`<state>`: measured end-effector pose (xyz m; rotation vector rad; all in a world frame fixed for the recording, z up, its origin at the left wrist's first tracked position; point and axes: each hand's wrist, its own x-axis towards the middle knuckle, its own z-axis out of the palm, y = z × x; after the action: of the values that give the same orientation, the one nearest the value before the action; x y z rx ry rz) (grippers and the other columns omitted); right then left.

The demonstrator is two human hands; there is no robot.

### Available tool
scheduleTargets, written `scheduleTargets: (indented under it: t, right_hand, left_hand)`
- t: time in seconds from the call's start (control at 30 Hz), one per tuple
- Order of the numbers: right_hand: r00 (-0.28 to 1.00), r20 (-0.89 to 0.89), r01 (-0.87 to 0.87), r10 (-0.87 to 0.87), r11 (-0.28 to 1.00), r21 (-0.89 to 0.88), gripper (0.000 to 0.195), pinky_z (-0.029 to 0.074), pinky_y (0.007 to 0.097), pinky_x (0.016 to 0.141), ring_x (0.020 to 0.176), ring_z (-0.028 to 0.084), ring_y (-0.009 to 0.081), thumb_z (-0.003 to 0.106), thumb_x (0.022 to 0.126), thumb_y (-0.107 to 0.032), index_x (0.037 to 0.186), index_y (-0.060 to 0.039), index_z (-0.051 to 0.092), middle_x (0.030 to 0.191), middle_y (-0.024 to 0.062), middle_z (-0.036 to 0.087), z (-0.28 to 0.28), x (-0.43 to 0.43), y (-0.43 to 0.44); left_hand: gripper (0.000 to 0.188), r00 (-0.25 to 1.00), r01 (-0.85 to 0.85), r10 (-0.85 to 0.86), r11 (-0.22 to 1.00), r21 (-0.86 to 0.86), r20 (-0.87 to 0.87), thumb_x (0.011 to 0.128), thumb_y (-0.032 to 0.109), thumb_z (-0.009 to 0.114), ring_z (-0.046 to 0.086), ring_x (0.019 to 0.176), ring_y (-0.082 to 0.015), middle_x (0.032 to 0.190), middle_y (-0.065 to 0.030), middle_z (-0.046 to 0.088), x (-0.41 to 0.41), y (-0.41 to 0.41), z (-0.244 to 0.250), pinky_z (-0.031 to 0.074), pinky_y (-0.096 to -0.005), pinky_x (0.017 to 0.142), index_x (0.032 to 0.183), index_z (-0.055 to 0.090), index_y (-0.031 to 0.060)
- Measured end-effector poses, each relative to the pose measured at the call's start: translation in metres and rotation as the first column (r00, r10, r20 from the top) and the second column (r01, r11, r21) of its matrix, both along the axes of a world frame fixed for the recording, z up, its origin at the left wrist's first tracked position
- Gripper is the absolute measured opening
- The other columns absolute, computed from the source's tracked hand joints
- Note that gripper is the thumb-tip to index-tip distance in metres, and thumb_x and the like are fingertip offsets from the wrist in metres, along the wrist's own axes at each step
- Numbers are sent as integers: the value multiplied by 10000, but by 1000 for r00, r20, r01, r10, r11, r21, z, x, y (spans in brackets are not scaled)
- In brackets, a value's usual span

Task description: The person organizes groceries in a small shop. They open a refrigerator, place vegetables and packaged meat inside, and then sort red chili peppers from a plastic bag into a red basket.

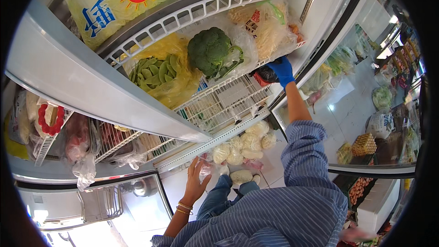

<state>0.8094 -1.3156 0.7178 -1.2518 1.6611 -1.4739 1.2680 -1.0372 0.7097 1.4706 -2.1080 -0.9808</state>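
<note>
My right hand (284, 71), in a blue glove, reaches into the open glass-door refrigerator. Its fingers grip a black plastic bag (267, 74) in a red basket (260, 81), under the edge of the wire shelf; the fingertips are partly hidden. Bare, with bracelets at the wrist, my left hand (196, 182) hangs in front of the lower shelves with its fingers apart, holding nothing. On the shelf above the basket lie a head of broccoli (210, 50), a yellow bag (187, 87) of flat green pods (156, 72), and a clear bag of pale strands (269, 29).
A white divider (103, 65) separates the two refrigerator bays. Bagged meat (78, 140) sits on the left-hand shelves. Open doors stand at both sides, including the left glass door (147, 199). Bags of pale round food (235, 149) lie on the floor near my feet.
</note>
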Motion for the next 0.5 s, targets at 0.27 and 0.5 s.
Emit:
scheduleTargets:
  t: [0.27,0.5]
  right_hand:
    - [898,-421,-22,-127,944,-330,523,468,417,892,992,597,351,725,658,-52,1165,-59,596,1077,168,634,-21,31,33]
    - [596,-775,-246,-213,870,-428,415,400,469,974,1181,495,363,695,693,-119,1100,-102,616,1250,131,544,-42,98,54]
  left_hand:
    - [602,735,247,165,839,486,-658,923,294,609,335,1350,-213,1490,-65,321,-109,-138,-58,333,-398,1069,1428,355,88]
    - [639,277,446,571,636,630,-773,895,502,591,500,1192,-242,1325,-77,521,-245,-304,-56,414,-409,1013,1328,460,51]
